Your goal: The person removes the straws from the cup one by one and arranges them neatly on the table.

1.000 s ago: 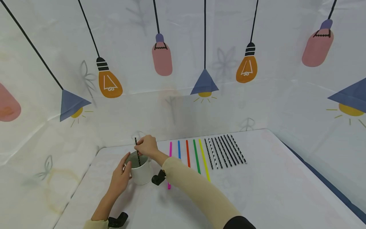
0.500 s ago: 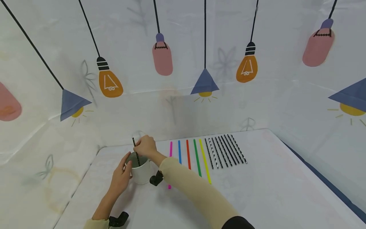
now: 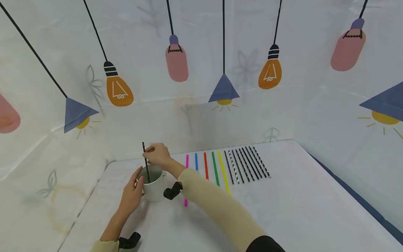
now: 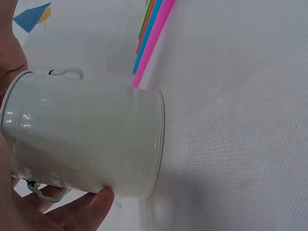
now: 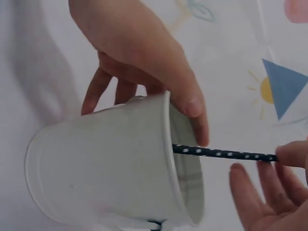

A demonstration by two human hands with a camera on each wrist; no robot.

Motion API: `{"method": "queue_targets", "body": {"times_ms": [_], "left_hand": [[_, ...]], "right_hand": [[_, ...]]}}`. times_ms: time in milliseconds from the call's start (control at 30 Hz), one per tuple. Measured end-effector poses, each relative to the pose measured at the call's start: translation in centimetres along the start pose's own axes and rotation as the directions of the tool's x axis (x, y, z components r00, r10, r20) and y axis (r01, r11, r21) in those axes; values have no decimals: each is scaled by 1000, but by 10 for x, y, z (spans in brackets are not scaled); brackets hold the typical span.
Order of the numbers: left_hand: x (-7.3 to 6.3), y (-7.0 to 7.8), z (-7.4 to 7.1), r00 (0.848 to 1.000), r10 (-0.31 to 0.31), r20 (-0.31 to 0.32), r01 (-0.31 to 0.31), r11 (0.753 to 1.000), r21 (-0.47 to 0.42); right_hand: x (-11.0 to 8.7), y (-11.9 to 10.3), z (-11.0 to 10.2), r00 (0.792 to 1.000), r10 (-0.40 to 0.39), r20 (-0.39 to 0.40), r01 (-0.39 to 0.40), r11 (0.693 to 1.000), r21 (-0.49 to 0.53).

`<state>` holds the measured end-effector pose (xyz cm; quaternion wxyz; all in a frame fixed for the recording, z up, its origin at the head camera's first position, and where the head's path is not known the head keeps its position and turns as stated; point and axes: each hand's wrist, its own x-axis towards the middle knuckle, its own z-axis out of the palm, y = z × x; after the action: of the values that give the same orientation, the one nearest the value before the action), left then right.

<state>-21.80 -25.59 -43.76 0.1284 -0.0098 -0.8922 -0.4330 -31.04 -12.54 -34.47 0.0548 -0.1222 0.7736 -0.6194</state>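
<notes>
A white metal bucket [image 3: 155, 192] with small side handles stands on the table at the left in the head view. My left hand [image 3: 130, 196] grips its left side; in the right wrist view the thumb lies over the rim while the fingers spread along the outer wall. A black paper straw [image 5: 216, 153] with white dots reaches down into the bucket, nearly upright. Thumb and fingertips of my right hand [image 3: 158, 154] pinch it above the rim. The straw's lower end shows inside the bucket in the head view.
Right of the bucket lie pink [image 3: 187, 161], blue [image 3: 196, 161], red [image 3: 206, 166], green [image 3: 215, 168] and yellow [image 3: 224, 171] straws, partly behind my right sleeve. Farther right, several black-and-white patterned straws [image 3: 247, 164] form a row. A printed backdrop [image 3: 195, 122] rises behind the table.
My right hand has risen slightly and shifted left with the dotted straw, whose top stands higher than before. The left hand and the bucket stay in place.
</notes>
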Motion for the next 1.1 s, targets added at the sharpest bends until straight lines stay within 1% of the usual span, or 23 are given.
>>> {"method": "queue_targets", "body": {"times_ms": [67,133,233,400,500,567,633,700,767,867,1000,1100], "left_hand": [[0,0,1,1000,-1,5,1,1000,-9],[1,0,1,1000,-1,10,1,1000,-16],[1,-1,0,1000,-2,14,2,1000,-15],[1,-1,1,1000,8,4,-8,1000,-9],[0,-2,2,1000,17,-4,-17,1000,-4],[0,-2,2,1000,22,-14,-22,1000,-4],[0,-3,2,999,30,-22,-30,1000,-4],[0,-4,2,999,38,-30,-38,999,-3],[0,-4,2,998,47,-33,-48,999,-3],[-1,-4,2,998,51,-32,-51,999,-4],[-1,-4,2,998,58,-37,-58,998,-6],[-1,-5,2,997,67,-46,-67,998,1]], "right_hand": [[1,-3,-6,999,-38,-9,38,995,88],[4,-5,-11,996,-84,-13,85,983,163],[8,-9,-22,989,-147,-8,144,960,239],[16,-10,-45,966,-260,-2,250,926,282],[19,-8,-60,956,-291,-22,286,918,274],[20,-6,-70,956,-291,-39,290,920,261],[21,-3,-81,959,-277,-52,281,929,241],[22,1,-92,968,-246,-46,250,938,238],[23,6,-104,979,-203,-29,204,948,243],[24,18,-122,989,-149,4,144,961,238],[23,34,-146,993,-117,22,110,973,203],[21,45,-163,996,-90,8,87,980,176]]}}
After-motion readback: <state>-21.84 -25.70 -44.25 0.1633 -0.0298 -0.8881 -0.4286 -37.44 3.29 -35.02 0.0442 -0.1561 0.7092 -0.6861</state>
